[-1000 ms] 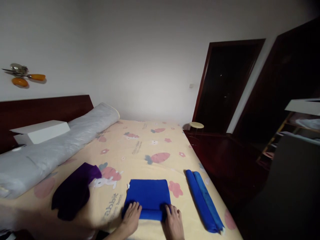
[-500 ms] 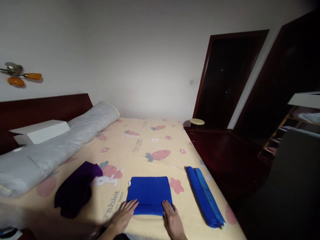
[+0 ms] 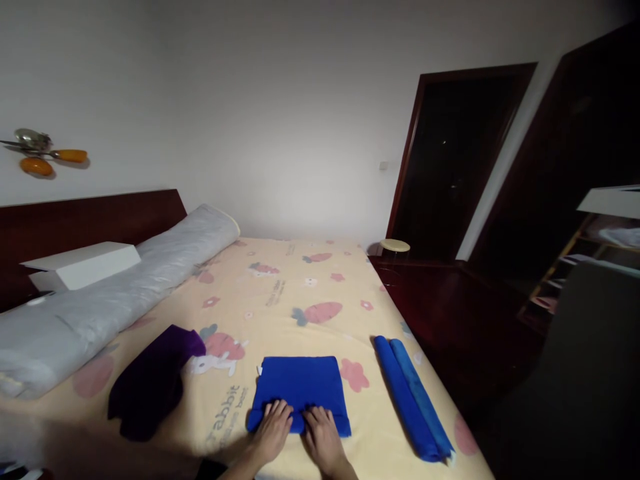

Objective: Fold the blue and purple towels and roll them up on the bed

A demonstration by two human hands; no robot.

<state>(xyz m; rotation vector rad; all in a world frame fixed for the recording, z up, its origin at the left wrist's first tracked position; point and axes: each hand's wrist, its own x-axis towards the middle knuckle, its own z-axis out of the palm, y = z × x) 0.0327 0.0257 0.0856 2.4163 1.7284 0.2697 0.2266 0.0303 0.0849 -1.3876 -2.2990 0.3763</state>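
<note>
A blue cloth, seemingly a towel (image 3: 301, 381), lies flat on the bed in front of me, its near edge turned over into a thick roll. My left hand (image 3: 274, 428) is on that roll left of the middle, fingers curled over it. Close beside it, my right hand (image 3: 321, 432) grips the roll in the same way. The thumbs and the underside of the roll are hidden. A small white tag (image 3: 259, 371) sticks out at the cloth's left edge.
Two blue rolled cloths (image 3: 414, 401) lie side by side near the bed's right edge. A crumpled dark purple cloth (image 3: 155, 383) is on the left. Behind it, a long grey roll (image 3: 115, 293) and a white box (image 3: 95, 263) rest by the headboard (image 3: 100, 220).
Both hands have moved inward from the cloth's sides towards its middle, and the fingers have curled. The near edge now shows as a thicker roll.
</note>
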